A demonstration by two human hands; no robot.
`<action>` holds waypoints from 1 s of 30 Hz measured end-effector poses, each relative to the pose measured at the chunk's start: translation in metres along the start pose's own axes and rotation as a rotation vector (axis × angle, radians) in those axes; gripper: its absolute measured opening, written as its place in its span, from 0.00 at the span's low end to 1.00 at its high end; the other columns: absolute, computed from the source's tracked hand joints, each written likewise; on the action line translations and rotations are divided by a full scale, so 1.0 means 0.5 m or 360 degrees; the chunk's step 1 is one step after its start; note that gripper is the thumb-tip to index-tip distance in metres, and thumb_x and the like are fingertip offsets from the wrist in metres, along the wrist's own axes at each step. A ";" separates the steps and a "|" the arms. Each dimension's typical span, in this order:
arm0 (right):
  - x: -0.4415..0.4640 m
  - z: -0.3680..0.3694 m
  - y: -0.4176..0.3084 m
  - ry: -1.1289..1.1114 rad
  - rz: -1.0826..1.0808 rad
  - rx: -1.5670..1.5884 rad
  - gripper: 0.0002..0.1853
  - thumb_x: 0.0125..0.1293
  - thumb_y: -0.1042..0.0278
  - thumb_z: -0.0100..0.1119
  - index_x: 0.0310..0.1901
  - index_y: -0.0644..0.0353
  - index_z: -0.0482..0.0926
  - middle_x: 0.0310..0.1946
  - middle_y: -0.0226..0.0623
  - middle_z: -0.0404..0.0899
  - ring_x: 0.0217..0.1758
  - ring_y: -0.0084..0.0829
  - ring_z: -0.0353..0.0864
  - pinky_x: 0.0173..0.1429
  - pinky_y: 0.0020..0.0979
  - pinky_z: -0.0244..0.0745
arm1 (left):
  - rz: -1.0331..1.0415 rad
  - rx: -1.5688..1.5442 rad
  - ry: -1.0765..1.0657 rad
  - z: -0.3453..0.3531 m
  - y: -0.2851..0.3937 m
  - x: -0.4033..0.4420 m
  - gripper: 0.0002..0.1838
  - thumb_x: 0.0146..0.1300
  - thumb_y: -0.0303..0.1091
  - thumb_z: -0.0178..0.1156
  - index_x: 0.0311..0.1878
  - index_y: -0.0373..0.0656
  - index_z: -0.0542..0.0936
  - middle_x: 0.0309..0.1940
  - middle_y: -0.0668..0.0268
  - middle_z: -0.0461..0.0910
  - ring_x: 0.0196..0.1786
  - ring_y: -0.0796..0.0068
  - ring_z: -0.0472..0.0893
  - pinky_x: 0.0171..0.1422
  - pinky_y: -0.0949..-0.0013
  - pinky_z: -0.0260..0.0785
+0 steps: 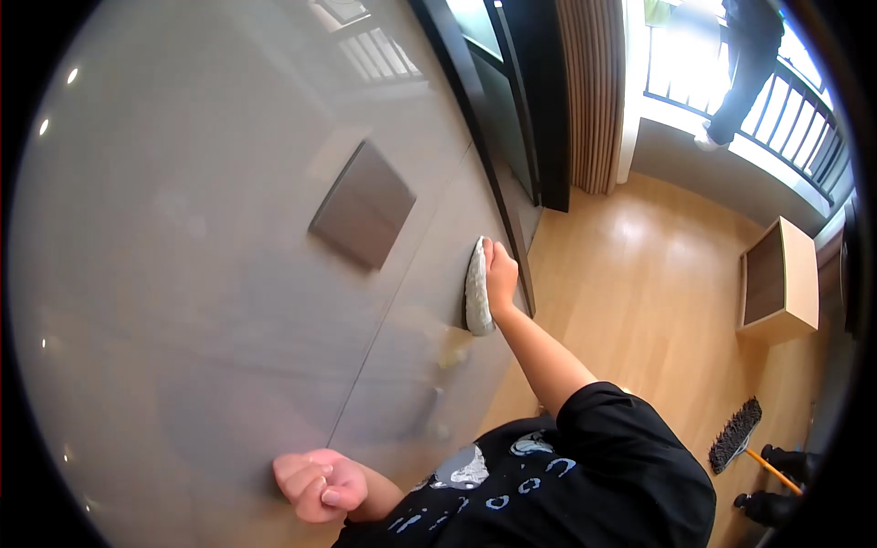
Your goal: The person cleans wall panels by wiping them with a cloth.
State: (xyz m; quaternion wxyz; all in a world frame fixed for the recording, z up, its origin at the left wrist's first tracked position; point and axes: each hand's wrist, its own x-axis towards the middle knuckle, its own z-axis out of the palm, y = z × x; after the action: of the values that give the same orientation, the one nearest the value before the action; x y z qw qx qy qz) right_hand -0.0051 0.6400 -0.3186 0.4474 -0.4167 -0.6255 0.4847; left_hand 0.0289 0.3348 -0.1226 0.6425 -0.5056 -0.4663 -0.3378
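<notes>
My right hand (500,279) grips a thick white cleaning pad (477,290) with a bumpy, fluffy surface. The pad is pressed edge-on to view against a glossy grey wall panel (228,274), close to its dark-framed edge. How the fingers hold the pad's back is partly hidden. At the lower left, my left hand (322,484) is curled into a fist beside the same grey surface, and nothing shows in it. Between and above the hands, a brownish-grey square plate (364,205) sits on the panel.
A dark door frame (512,137) and a brown curtain (592,91) stand beyond the panel. On the wooden floor (630,265) are an open wooden box (779,281) and a mop (736,434). Another person (744,68) is by the window railing; dark shoes show near the mop.
</notes>
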 end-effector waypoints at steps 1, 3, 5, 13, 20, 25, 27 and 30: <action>0.012 -0.004 -0.012 0.0031 -0.0097 0.0005 0.23 0.76 0.55 0.50 0.27 0.64 0.69 0.23 0.58 0.73 0.28 0.62 0.72 0.34 0.52 0.65 | 0.0105 0.0194 -0.0001 0.012 -0.009 0.011 0.10 0.69 0.36 0.46 0.30 0.45 0.66 0.20 0.73 0.64 0.23 0.76 0.62 0.29 0.69 0.49; 0.063 -0.007 -0.032 0.0098 -0.0236 -0.0032 0.21 0.76 0.58 0.52 0.26 0.64 0.68 0.21 0.56 0.72 0.26 0.59 0.71 0.31 0.50 0.65 | 0.0243 0.0417 -0.0094 0.056 -0.017 0.038 0.11 0.70 0.36 0.44 0.31 0.44 0.67 0.19 0.73 0.64 0.21 0.76 0.62 0.29 0.68 0.49; 0.085 0.003 -0.042 0.0119 -0.0354 0.0047 0.19 0.74 0.62 0.54 0.26 0.63 0.67 0.19 0.54 0.68 0.23 0.56 0.69 0.28 0.47 0.65 | 0.0224 0.0511 -0.0053 0.040 -0.028 0.016 0.09 0.69 0.32 0.44 0.33 0.42 0.68 0.18 0.71 0.64 0.19 0.76 0.60 0.28 0.68 0.49; 0.017 -0.118 -0.178 0.0249 -0.0692 0.0256 0.23 0.69 0.65 0.62 0.20 0.63 0.64 0.16 0.49 0.64 0.18 0.49 0.63 0.23 0.41 0.60 | 0.0180 0.0422 0.0354 0.040 0.065 0.121 0.17 0.72 0.36 0.51 0.23 0.50 0.66 0.17 0.74 0.67 0.17 0.78 0.61 0.25 0.70 0.53; -0.101 -0.237 -0.512 0.0654 -0.1668 -0.0051 0.20 0.60 0.73 0.67 0.18 0.58 0.64 0.16 0.36 0.64 0.18 0.38 0.66 0.23 0.37 0.60 | 0.0037 0.0252 0.0571 -0.104 0.068 0.138 0.17 0.72 0.36 0.51 0.24 0.50 0.66 0.17 0.74 0.67 0.17 0.78 0.61 0.25 0.70 0.54; -0.092 -0.238 -0.594 0.0754 -0.1906 0.0295 0.22 0.59 0.77 0.67 0.17 0.60 0.61 0.14 0.37 0.59 0.15 0.37 0.59 0.20 0.35 0.53 | -0.0009 0.0161 0.0628 -0.140 0.076 0.123 0.16 0.72 0.37 0.51 0.24 0.50 0.66 0.17 0.74 0.67 0.18 0.79 0.62 0.25 0.70 0.54; -0.093 -0.232 -0.635 0.0853 -0.2028 0.0205 0.21 0.59 0.75 0.67 0.17 0.59 0.64 0.14 0.37 0.60 0.14 0.37 0.60 0.20 0.36 0.54 | -0.0040 0.0115 0.0641 -0.154 0.065 0.111 0.16 0.71 0.37 0.51 0.24 0.50 0.67 0.17 0.74 0.67 0.18 0.79 0.62 0.25 0.70 0.54; -0.082 -0.264 -0.734 0.0916 -0.2030 0.0120 0.19 0.62 0.64 0.66 0.20 0.56 0.66 0.16 0.35 0.67 0.18 0.38 0.70 0.23 0.37 0.65 | -0.0063 0.0075 0.0636 -0.160 0.085 0.102 0.16 0.71 0.37 0.51 0.24 0.49 0.67 0.17 0.74 0.67 0.18 0.79 0.62 0.25 0.71 0.54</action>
State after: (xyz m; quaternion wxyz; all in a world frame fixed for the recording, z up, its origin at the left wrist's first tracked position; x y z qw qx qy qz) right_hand 0.1003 0.5645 0.0513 0.8065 -0.0643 -0.5874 0.0192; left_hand 0.1050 0.2705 -0.0931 0.7272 -0.4040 -0.3473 -0.4328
